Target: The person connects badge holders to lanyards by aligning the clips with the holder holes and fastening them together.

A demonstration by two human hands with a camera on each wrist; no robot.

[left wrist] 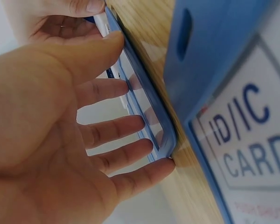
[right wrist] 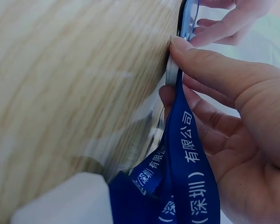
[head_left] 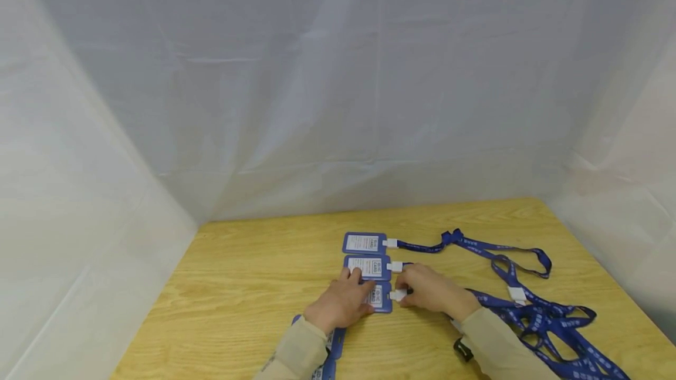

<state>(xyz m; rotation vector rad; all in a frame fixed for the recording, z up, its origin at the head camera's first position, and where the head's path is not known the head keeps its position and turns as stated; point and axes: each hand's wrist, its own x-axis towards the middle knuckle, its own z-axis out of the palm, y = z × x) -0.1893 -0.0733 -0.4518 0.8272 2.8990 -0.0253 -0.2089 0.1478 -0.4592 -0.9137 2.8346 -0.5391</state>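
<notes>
Two blue card holders (head_left: 340,343), partly under left sleeve (head_left: 297,352) | left hand (head_left: 340,302): spread, fairly straight fingers on nearest badge (head_left: 382,299) of column of three | right hand (head_left: 432,290): pinches white clip (head_left: 397,295) at badge's edge | blue lanyards (head_left: 537,320) tangled, desk (head_left: 232,292) right

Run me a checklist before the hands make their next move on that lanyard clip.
1. Left hand on the column's front card holder: ok, fingers touch it.
2. Right hand gripping the white clip: ok, pinched.
3. White clip at that holder's right end: ok.
4. White clip fully fastened: cannot tell, fingers partly cover it.
5. Farthest card holder with a lanyard clip at its end: ok.
6. Heaped lanyards untangled: not ok, they overlap and loop.
</notes>
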